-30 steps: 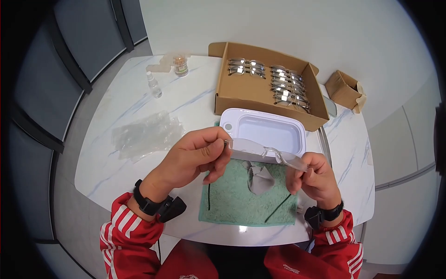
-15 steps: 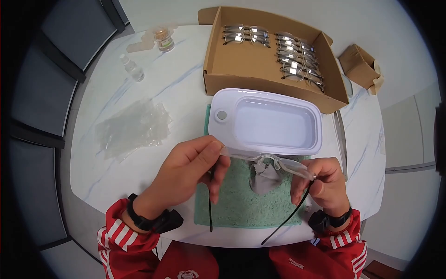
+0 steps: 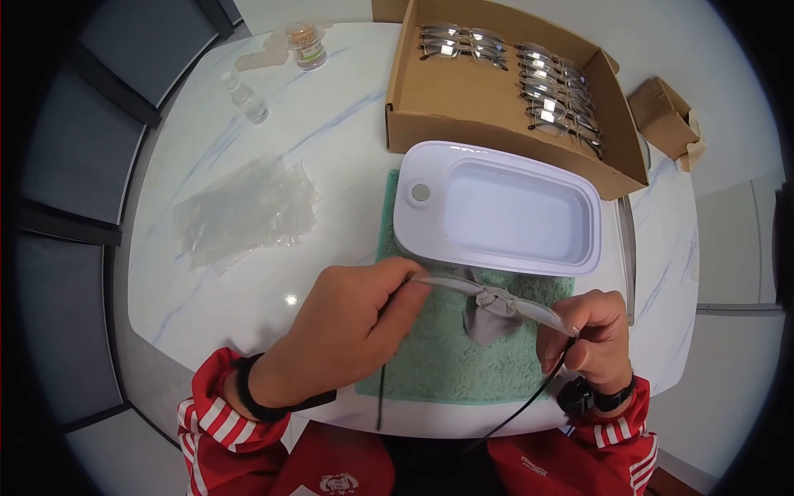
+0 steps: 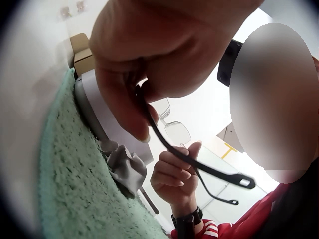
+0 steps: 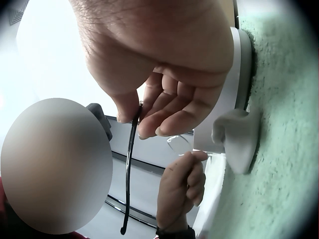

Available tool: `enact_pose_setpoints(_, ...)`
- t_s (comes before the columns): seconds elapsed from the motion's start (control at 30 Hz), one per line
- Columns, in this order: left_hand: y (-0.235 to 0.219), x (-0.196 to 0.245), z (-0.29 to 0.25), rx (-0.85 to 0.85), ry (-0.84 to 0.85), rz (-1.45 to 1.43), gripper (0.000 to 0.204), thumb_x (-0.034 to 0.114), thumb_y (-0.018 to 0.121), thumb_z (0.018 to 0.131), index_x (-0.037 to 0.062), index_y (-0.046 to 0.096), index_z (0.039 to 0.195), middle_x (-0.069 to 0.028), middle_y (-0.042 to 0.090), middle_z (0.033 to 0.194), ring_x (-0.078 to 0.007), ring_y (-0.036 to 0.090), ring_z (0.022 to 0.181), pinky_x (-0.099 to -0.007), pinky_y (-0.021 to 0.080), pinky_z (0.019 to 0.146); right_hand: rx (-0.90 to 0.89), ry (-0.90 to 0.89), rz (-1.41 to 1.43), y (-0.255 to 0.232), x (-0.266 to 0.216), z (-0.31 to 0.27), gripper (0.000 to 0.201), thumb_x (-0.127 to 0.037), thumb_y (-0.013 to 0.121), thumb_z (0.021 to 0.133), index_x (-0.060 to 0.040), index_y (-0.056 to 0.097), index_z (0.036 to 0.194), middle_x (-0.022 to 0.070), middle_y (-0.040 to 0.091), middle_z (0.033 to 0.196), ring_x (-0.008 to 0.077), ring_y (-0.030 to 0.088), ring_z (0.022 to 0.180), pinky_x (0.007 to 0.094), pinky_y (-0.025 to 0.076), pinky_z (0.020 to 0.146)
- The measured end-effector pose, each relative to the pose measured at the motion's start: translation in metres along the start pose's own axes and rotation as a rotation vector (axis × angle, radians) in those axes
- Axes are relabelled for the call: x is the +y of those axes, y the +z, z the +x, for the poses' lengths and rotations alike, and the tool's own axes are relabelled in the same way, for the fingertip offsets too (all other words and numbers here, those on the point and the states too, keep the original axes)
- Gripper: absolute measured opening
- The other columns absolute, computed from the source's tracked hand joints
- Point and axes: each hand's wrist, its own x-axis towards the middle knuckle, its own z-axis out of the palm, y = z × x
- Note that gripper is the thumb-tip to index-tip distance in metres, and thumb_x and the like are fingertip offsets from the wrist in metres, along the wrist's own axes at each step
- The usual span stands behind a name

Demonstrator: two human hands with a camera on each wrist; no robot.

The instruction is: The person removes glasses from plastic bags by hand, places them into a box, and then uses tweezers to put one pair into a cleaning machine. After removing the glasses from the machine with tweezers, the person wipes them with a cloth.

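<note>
A pair of clear rimless glasses (image 3: 488,296) with thin black arms is held level over a green towel (image 3: 447,355). My left hand (image 3: 364,318) pinches its left end; the left wrist view shows those fingers (image 4: 132,107) curled round the black arm (image 4: 199,167). My right hand (image 3: 583,331) pinches the right hinge, its black arm (image 5: 130,164) hanging down toward me. A grey cloth (image 3: 488,318) lies crumpled on the towel under the lenses. Just beyond stands a white tub (image 3: 504,211).
An open cardboard box (image 3: 430,107) holds several more glasses at the back. A small brown box (image 3: 666,112) sits at the right. Clear plastic sleeves (image 3: 244,211), a small spray bottle (image 3: 246,97) and a jar (image 3: 306,45) lie on the marble table (image 3: 314,157) at the left.
Both hands have lowered the glasses toward me, from in front of the white tub down to just over the towel and grey cloth. The camera has tilted further down.
</note>
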Motion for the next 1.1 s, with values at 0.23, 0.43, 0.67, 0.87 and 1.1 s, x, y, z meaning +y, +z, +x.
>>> enact_pose_setpoints(0.23, 0.006, -0.014, 0.0, -0.01, 0.178, 0.372, 0.022, 0.016, 0.06, 0.097, -0.0019, 0.067, 0.087, -0.013, 0.06, 0.058, -0.0261, 0.06, 0.05, -0.036, 0.047, 0.053, -0.106, -0.044, -0.056, 0.0, 0.007, -0.004, 0.027, -0.02, 0.076, 0.093, 0.0024, 0.064, 0.085, 0.0152, 0.069, 0.076, 0.0181, 0.066, 0.063, 0.0291, 0.052, 0.058)
enact_pose_setpoints(0.43, 0.009, -0.011, 0.003, -0.183, 0.114, 0.321, 0.039, 0.022, 0.057, 0.098, -0.0046, 0.064, 0.071, -0.0265, 0.058, 0.065, -0.0478, 0.059, 0.065, -0.0515, 0.048, 0.061, -0.073, 0.013, -0.088, 0.002, 0.007, -0.007, 0.025, -0.021, 0.069, 0.098, 0.0022, 0.064, 0.09, 0.0139, 0.07, 0.086, 0.0129, 0.064, 0.065, 0.0257, 0.05, 0.059)
enact_pose_setpoints(0.67, 0.001, 0.005, 0.006, -0.349, -0.261, 0.03, 0.047, 0.034, 0.052, 0.105, -0.0025, 0.066, 0.079, -0.0071, 0.054, 0.053, -0.0194, 0.055, 0.042, -0.0338, 0.046, 0.047, -0.047, -0.042, -0.081, 0.008, -0.002, -0.004, 0.02, -0.017, 0.067, 0.099, 0.001, 0.065, 0.09, 0.009, 0.068, 0.078, 0.0104, 0.062, 0.061, 0.0237, 0.048, 0.055)
enact_pose_setpoints(0.87, -0.001, 0.012, 0.002, -0.433, -0.36, -0.193, 0.045, 0.036, 0.048, 0.108, 0.0005, 0.064, 0.086, 0.003, 0.048, 0.053, -0.0089, 0.05, 0.043, -0.0262, 0.044, 0.045, 0.187, -0.034, -0.807, 0.018, 0.003, 0.002, 0.01, -0.009, 0.074, 0.091, -0.0007, 0.072, 0.095, 0.0025, 0.064, 0.066, 0.0063, 0.056, 0.053, 0.0266, 0.042, 0.048)
enact_pose_setpoints(1.1, 0.003, 0.0, 0.005, -0.5, -0.288, -0.513, 0.038, 0.031, 0.044, 0.109, 0.0003, 0.062, 0.097, -0.0002, 0.053, 0.063, -0.0097, 0.054, 0.051, -0.0258, 0.048, 0.049, 0.091, -0.216, -1.036, 0.015, 0.006, 0.005, 0.011, -0.004, 0.076, 0.085, -0.0044, 0.075, 0.097, 0.0011, 0.058, 0.065, 0.009, 0.052, 0.052, 0.0277, 0.039, 0.049)
